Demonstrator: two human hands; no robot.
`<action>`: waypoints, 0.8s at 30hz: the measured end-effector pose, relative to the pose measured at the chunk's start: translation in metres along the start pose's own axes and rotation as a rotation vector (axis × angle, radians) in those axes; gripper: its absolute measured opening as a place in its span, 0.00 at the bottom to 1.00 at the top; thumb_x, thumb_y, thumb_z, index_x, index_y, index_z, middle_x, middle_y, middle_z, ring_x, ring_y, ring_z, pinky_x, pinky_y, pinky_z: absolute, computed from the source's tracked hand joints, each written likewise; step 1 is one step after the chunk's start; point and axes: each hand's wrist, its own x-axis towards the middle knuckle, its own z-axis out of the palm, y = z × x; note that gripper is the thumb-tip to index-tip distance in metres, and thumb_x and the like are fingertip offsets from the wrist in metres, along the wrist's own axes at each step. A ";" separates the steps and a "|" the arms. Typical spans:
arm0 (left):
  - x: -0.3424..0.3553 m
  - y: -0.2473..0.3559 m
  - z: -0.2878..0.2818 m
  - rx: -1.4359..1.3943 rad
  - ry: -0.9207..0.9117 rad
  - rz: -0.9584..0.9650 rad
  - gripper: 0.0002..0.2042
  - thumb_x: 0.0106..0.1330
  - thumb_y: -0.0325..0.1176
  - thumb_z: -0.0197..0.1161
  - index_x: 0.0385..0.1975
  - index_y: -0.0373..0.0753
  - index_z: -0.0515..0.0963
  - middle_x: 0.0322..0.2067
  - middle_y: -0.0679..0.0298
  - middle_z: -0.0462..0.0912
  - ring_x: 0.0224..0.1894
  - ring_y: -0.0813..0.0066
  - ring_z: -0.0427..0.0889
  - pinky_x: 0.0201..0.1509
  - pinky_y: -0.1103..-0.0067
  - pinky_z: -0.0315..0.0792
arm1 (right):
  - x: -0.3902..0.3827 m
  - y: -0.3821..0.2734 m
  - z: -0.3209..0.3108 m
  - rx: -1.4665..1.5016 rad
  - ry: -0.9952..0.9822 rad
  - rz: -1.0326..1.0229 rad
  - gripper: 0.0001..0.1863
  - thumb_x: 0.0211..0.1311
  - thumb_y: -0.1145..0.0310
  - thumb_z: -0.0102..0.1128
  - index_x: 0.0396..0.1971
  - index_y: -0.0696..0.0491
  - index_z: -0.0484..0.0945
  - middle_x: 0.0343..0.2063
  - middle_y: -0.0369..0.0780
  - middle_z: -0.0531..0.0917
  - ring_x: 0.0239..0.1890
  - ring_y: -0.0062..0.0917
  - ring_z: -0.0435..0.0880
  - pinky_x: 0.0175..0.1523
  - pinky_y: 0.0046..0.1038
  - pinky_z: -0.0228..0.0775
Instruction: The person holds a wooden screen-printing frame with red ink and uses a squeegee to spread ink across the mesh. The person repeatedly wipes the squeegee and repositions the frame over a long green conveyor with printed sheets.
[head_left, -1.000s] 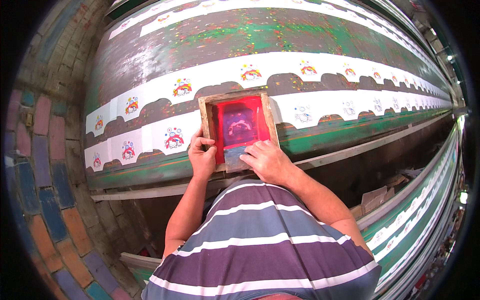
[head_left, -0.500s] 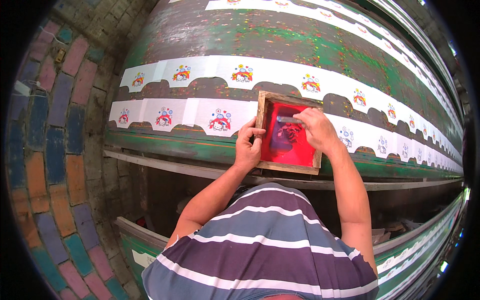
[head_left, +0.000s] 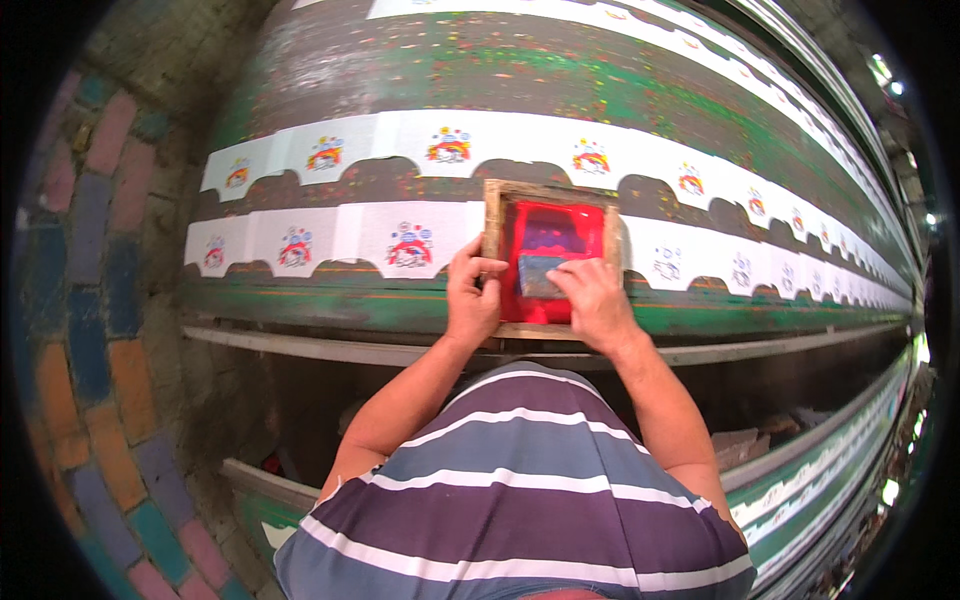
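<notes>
A wooden screen-printing frame (head_left: pixel 493 215) lies over the nearer row of white printed pieces on the long table. Wet red ink (head_left: pixel 586 226) coats the mesh inside it, with a darker purple patch near its far side. My left hand (head_left: pixel 474 297) grips the frame's left side, thumb and fingers closed on the wood. In my right hand (head_left: pixel 598 305) is a flat grey squeegee (head_left: pixel 538 276), pinched at its right part and resting on the inked mesh in the frame's nearer half. The piece under the frame is hidden.
White cut pieces with colourful cartoon prints (head_left: pixel 410 245) run in two rows along the green-and-dark table (head_left: pixel 540 90); those right of the frame carry only blue-grey outlines (head_left: pixel 667 263). A metal rail (head_left: pixel 300 343) edges the table. Coloured paving bricks (head_left: pixel 110 270) lie left; another table stands behind me.
My right hand has drawn the squeegee toward me across the mesh, and its broad face now shows. The whole view has shifted slightly; the frame stays over the same spot, still held by my left hand.
</notes>
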 end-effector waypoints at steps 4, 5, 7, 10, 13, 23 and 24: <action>0.001 -0.002 0.000 -0.005 -0.001 0.016 0.11 0.71 0.15 0.66 0.44 0.39 0.89 0.71 0.44 0.82 0.76 0.46 0.79 0.82 0.59 0.69 | -0.028 -0.025 -0.004 0.042 -0.005 -0.009 0.21 0.63 0.75 0.65 0.56 0.54 0.90 0.54 0.44 0.88 0.57 0.44 0.86 0.64 0.49 0.78; 0.002 -0.002 -0.001 -0.022 -0.003 0.020 0.11 0.71 0.15 0.67 0.46 0.39 0.89 0.72 0.44 0.82 0.77 0.46 0.79 0.81 0.59 0.70 | -0.033 -0.030 -0.006 0.048 -0.012 -0.009 0.21 0.63 0.76 0.65 0.56 0.54 0.90 0.54 0.44 0.88 0.57 0.44 0.86 0.64 0.49 0.78; 0.002 0.000 0.000 -0.045 0.003 -0.004 0.12 0.71 0.16 0.68 0.48 0.40 0.90 0.74 0.44 0.81 0.78 0.46 0.78 0.82 0.59 0.70 | -0.038 -0.037 -0.009 0.096 -0.010 -0.008 0.22 0.64 0.77 0.64 0.57 0.55 0.89 0.54 0.44 0.87 0.57 0.45 0.86 0.64 0.49 0.78; 0.000 0.003 -0.001 -0.033 0.011 -0.049 0.14 0.70 0.17 0.71 0.52 0.40 0.90 0.75 0.44 0.80 0.79 0.46 0.78 0.82 0.59 0.70 | -0.044 -0.042 -0.016 0.140 -0.056 0.015 0.22 0.60 0.78 0.69 0.57 0.56 0.89 0.55 0.46 0.88 0.58 0.47 0.86 0.64 0.49 0.78; 0.001 0.004 -0.003 0.085 -0.014 0.018 0.18 0.64 0.17 0.72 0.53 0.41 0.90 0.76 0.44 0.79 0.79 0.46 0.78 0.82 0.58 0.70 | -0.050 -0.044 -0.021 0.260 -0.075 0.067 0.23 0.60 0.74 0.78 0.57 0.55 0.89 0.58 0.46 0.88 0.63 0.48 0.85 0.69 0.49 0.77; 0.007 0.028 -0.003 0.045 -0.062 -0.005 0.16 0.57 0.14 0.65 0.41 0.40 0.91 0.76 0.44 0.80 0.80 0.48 0.76 0.84 0.59 0.67 | -0.104 -0.007 -0.015 0.538 0.382 0.538 0.20 0.72 0.75 0.76 0.61 0.54 0.89 0.63 0.44 0.88 0.67 0.37 0.86 0.70 0.39 0.80; 0.006 0.032 0.002 0.067 -0.056 0.026 0.16 0.57 0.13 0.65 0.41 0.40 0.90 0.76 0.44 0.80 0.81 0.48 0.75 0.85 0.59 0.66 | -0.110 -0.001 -0.015 0.666 0.389 0.603 0.19 0.73 0.75 0.75 0.62 0.54 0.89 0.64 0.43 0.88 0.67 0.35 0.86 0.69 0.37 0.80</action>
